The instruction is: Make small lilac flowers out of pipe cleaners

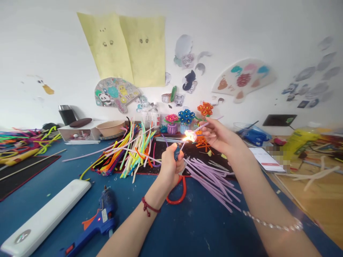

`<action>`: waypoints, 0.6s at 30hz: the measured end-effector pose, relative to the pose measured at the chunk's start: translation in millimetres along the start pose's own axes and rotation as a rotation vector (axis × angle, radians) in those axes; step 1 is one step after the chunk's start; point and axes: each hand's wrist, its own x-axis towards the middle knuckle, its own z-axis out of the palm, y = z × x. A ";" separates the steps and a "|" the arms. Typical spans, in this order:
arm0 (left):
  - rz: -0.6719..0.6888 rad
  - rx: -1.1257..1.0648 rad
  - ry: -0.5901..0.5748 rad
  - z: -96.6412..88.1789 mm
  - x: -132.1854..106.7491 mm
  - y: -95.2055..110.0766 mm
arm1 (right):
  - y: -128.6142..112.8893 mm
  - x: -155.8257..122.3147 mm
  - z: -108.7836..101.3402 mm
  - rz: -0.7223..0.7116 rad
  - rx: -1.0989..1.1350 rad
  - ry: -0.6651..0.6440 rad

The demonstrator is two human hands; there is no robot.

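Note:
My left hand (170, 164) is closed round a dark blue lighter (177, 152) whose bright flame (189, 136) burns above it. Pinched in the fingers of my right hand (215, 135) is a pale purple pipe cleaner (203, 125); its near end meets the glare, which hides that end's shape. Below my hands, several loose purple pipe cleaners (214, 180) fan out over the blue table. Red-handled scissors (178, 194) lie partly behind my left wrist.
A blue glue gun (103, 217) with a red light and a long white device (46, 217) lie at left. Bundled coloured pipe cleaners (134, 151) sit beyond. Blue pipe-cleaner flowers (186, 116) stand near the wall. A phone (264, 159) and yellow packet (300, 141) are at right.

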 end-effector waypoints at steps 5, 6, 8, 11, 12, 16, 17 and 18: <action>0.020 0.008 -0.025 -3.8 -2.8 -0.2 | -1.4 -0.1 -1.7 -0.016 -0.012 0.001; 0.029 0.010 -0.023 -4.2 -3.0 -0.3 | -1.1 -0.4 -2.0 -0.019 -0.022 -0.001; 0.061 0.015 -0.013 -5.1 -2.9 -0.6 | -0.1 -1.3 -2.3 -0.016 -0.056 -0.006; 0.101 0.033 -0.010 -6.6 -1.0 -1.7 | 1.4 -2.7 -1.9 -0.003 -0.111 -0.024; 0.101 0.044 -0.005 -7.1 0.0 -2.3 | 1.7 -3.2 -1.4 0.002 -0.119 -0.030; 0.041 0.112 0.021 -7.1 1.9 -4.9 | 1.2 -4.3 1.0 0.008 -0.089 -0.047; 0.030 0.130 0.017 -6.4 1.4 -5.4 | 0.8 -4.3 1.3 0.004 -0.080 -0.051; 0.029 0.148 0.007 -5.5 0.4 -5.9 | 0.5 -4.2 1.4 -0.002 -0.075 -0.054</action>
